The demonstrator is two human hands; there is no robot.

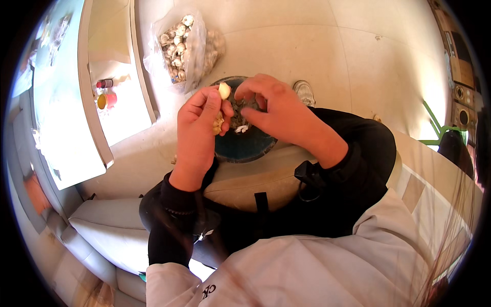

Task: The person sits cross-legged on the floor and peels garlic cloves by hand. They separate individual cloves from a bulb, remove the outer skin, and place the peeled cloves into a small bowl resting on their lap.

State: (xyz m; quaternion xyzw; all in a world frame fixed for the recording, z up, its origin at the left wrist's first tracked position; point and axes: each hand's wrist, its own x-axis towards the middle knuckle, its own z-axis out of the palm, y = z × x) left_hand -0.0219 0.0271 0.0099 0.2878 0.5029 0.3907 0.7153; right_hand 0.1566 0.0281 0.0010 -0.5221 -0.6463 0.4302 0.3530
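Note:
My left hand (197,126) pinches a pale, peeled garlic clove (224,91) between thumb and forefinger. Its curled lower fingers keep more garlic (218,123) against the palm; how many pieces is hidden. To the right, my right hand (278,105) hovers with bent fingers apart, and I see nothing between them. Under both hands sits a round dark basin (247,149) on the floor. Dark scraps and some white garlic skin (241,129) lie inside it, partly covered by the hands.
A clear plastic bag (195,46) of whole garlic bulbs (178,50) stands beyond the basin. At left is a low table (69,115) with a red and yellow cup (106,101) on its lower shelf. A shoe (304,93) is right of the basin; a grey sofa (111,218) is at lower left.

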